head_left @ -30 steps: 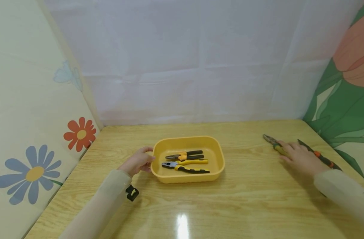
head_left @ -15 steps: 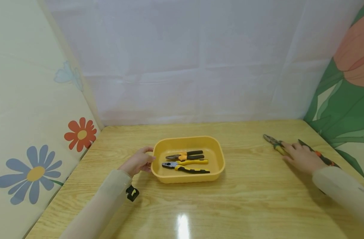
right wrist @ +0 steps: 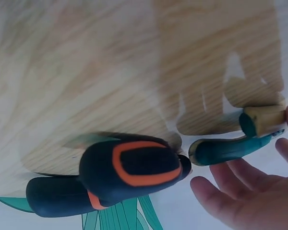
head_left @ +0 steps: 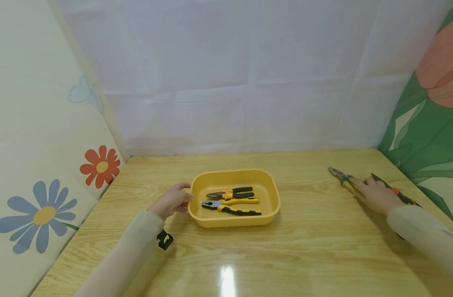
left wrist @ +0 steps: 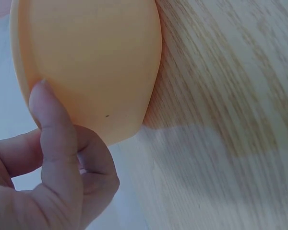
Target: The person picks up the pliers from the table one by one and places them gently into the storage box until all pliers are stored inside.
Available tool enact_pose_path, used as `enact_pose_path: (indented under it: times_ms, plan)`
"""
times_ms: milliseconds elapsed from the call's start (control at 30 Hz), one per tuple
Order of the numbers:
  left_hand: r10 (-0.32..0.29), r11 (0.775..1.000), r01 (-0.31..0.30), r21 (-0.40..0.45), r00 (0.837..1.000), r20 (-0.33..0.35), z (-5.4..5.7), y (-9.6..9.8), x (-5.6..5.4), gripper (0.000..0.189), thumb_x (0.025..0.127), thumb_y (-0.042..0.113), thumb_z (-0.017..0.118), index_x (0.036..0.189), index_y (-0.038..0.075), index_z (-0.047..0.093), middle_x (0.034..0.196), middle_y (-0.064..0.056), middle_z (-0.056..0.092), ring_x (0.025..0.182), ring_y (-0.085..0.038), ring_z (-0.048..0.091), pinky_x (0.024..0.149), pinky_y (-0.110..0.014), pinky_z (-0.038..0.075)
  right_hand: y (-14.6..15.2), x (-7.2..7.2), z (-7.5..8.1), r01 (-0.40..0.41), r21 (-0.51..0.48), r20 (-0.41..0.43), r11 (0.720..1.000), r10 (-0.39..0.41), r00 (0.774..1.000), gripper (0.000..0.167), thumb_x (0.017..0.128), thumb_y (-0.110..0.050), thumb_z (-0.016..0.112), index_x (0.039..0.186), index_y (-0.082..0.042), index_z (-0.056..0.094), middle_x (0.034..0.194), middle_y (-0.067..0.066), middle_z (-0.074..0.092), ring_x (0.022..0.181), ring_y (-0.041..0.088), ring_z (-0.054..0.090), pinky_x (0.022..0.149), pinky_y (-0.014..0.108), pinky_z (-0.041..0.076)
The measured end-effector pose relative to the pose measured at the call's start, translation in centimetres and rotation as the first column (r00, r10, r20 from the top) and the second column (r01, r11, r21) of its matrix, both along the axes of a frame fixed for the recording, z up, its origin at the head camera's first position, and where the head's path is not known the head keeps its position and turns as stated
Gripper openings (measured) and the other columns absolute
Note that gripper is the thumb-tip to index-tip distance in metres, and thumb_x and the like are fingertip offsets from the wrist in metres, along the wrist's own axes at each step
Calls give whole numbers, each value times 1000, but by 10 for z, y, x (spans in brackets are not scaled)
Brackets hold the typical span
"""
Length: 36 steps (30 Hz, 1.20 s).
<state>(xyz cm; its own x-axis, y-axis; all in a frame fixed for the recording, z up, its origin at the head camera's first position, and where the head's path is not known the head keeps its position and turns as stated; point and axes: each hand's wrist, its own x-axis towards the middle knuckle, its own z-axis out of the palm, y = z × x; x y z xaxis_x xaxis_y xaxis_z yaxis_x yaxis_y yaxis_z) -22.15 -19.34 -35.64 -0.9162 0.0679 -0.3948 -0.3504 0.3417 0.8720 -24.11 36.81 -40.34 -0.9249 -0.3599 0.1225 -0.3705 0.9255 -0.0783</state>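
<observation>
My left hand (head_left: 171, 201) pinches the left end of a yellow plastic bin (head_left: 232, 222); in the left wrist view the thumb (left wrist: 57, 129) lies inside its wall, with curled fingers outside. Two pairs of pliers lie in the bin: orange-and-black pliers (head_left: 227, 193) behind, larger yellow-and-black pliers (head_left: 234, 210) in front. At the table's right, my right hand (head_left: 375, 196) pinches the handles of green-and-yellow pliers (head_left: 339, 175), their metal nose pointing away to the left. The right wrist view shows the thumb and fingers on either side of the handles (right wrist: 230, 148).
Black-and-orange pliers (head_left: 396, 192) lie right beside my right hand, partly covered by it; their thick handles fill the lower left of the right wrist view. A white cloth (head_left: 230, 82) hangs behind the wooden table (head_left: 304, 247), with flower-printed panels (head_left: 44, 123) at both sides.
My right hand has shifted slightly left onto the green-and-yellow pliers, and these have slid a little to the right. The left hand and the bin stay in place.
</observation>
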Motion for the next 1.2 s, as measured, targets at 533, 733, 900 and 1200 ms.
enact_pose_path:
  times_ms: [533, 733, 900, 1200]
  plan:
    - [-7, 1000, 7, -10, 1000, -13, 1, -1, 1, 47, 99, 1, 47, 144, -2, 33, 85, -12, 59, 61, -14, 54, 52, -24, 50, -8, -2, -3, 176, -35, 185, 984, -166, 969, 73, 103, -46, 40, 145, 9, 21, 122, 51, 23, 101, 70, 33, 72, 74, 39]
    - [-7, 1000, 7, -12, 1000, -14, 1, 0, 2, 47, 99, 1, 47, 144, -3, 34, 85, -13, 61, 61, -14, 55, 51, -24, 50, -5, 0, -12, 198, -3, 157, 980, -195, 968, 75, 104, -50, 32, 148, 8, 16, 129, 55, 16, 105, 71, 29, 67, 71, 42]
    - [-3, 1000, 3, -7, 1000, -10, 1, -1, 1, 47, 99, 0, 47, 144, -3, 33, 83, -11, 58, 60, -14, 54, 50, -23, 50, -6, 1, -13, 174, -3, 112, 985, -172, 979, 72, 104, -47, 34, 146, 11, 21, 127, 54, 19, 103, 70, 32, 69, 71, 42]
    - [-7, 1000, 7, -18, 1000, -11, 3, 0, 2, 47, 99, 0, 47, 144, -3, 34, 87, -14, 61, 62, -15, 57, 52, -24, 50, -8, -4, -10, 152, 12, 84, 988, -153, 985, 56, 103, -28, 44, 138, 13, 30, 110, 56, 31, 87, 67, 45, 69, 70, 43]
